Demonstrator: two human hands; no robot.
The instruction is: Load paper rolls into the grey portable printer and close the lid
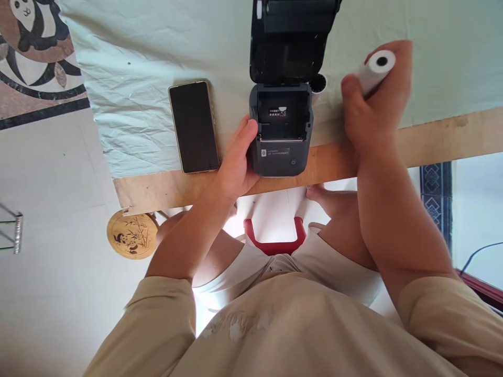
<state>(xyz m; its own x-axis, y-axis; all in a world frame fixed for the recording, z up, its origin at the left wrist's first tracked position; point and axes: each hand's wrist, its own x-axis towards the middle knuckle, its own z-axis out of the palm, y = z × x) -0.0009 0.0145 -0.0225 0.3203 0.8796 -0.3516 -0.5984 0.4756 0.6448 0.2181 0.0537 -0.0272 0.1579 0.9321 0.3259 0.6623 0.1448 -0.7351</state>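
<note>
Table [432,137]: a wooden top with a pale green cloth [149,47] spread over most of it, the near wooden edge left bare.
Printer [281,131]: a small dark grey box at the near edge of the table, its lid [293,39] swung up and back, the paper bay open and holding only a small label on its back wall.
Phone [194,125]: lies flat on the cloth, screen dark, just left of the printer and apart from it.
Left hand [238,159]: rests against the printer's left side, thumb up along the top corner of the body, fingers loosely curled around the casing to steady it.
Right hand [373,104]: raised above the table to the right of the printer, fingers closed around a paper roll.
Paper roll [376,69]: white, its hollow core end turned towards the camera, held clear of the printer and the tabletop.
Second roll [319,84]: only a white end shows, on the table behind the printer's right side.
</note>
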